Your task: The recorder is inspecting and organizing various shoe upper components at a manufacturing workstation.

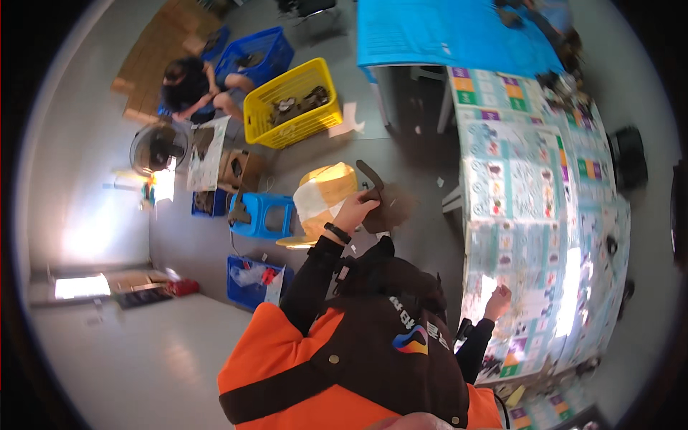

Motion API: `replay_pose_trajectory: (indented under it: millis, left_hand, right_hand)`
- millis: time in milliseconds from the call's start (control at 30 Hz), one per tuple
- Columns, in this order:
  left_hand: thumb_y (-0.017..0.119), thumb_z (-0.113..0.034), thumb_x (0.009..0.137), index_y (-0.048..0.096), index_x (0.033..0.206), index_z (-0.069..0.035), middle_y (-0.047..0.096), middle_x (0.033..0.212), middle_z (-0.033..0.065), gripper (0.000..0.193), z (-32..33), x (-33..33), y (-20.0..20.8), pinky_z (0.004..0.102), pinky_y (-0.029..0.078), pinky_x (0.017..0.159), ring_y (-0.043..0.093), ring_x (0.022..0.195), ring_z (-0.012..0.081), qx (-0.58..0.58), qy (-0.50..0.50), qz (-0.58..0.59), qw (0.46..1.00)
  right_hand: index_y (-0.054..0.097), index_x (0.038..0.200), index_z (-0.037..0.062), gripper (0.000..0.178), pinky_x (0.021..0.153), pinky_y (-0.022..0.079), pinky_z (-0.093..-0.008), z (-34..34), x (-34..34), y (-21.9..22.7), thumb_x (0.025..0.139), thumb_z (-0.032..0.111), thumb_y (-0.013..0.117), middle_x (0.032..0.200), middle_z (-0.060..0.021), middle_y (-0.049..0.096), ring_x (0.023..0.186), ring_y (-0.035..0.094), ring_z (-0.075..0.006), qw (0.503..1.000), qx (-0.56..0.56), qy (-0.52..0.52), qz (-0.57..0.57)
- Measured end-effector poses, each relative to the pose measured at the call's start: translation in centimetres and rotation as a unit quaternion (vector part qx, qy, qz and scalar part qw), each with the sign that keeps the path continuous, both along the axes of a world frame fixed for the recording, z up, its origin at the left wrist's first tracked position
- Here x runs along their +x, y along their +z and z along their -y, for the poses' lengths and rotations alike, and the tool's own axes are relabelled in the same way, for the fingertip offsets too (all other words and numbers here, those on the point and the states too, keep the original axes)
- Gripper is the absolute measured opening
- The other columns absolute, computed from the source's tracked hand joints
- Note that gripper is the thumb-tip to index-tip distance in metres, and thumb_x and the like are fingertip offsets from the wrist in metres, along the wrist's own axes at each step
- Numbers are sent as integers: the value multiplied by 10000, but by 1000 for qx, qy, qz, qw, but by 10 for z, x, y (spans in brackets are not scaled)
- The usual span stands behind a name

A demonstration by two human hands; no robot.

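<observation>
long table [519, 247]: covered in printed sheets [502, 147], running down the person's right side.
blue-topped table [423, 36]: at the far end, next to the long table.
yellow crate [308, 129]: up ahead and to the left, with dark pieces [301, 107] lying loose inside.
yellow seat-like thing [337, 183]: just left of the held piece, a whitish patch on its side; its exact kind is hard to tell.
blue stool [258, 223]: farther left, a brown scrap resting on it [241, 209].
brown piece [370, 178]: held up in front of the body, above the grey floor [430, 236]; one curved strip is clear, the broader part below is blurred. looks light and limp, like felt or thick cloth, so likely to sag and hard to break; probably not slippery. best taken by the firm edge where strip meets broad part, pinched flat.
left hand [355, 211]: thumb and fingers pinching the brown piece near that junction.
right hand [497, 302]: fingers partly curled over the long table's near part; cannot tell whether it grasps anything.
</observation>
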State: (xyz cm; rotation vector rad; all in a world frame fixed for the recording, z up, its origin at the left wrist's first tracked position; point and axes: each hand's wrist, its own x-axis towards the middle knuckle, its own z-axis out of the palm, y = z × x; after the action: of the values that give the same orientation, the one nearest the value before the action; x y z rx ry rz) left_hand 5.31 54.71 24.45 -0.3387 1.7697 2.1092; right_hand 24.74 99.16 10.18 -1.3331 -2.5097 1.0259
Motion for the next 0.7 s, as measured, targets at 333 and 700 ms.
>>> replay_pose_trajectory:
  millis: [333,700]
  left_hand:
    - [625,-237,843,675,1009,13,665,796,71,304,147,-20,-171,284,507,611,632,720,148,-299,221,88,924]
    - [625,-181,904,616,1009,-52,529,664,-39,167,167,-20,-153,200,328,469,450,525,45,52,444,99,889]
  right_hand:
    - [628,1033,-14,187,703,520,-270,72,-266,77,890,107,621,903,-98,677,786,641,-161,948,-54,262,-171]
    - [633,1059,12,199,696,515,-279,192,-450,108,890,116,611,908,-90,671,760,640,-149,884,-94,457,-22]
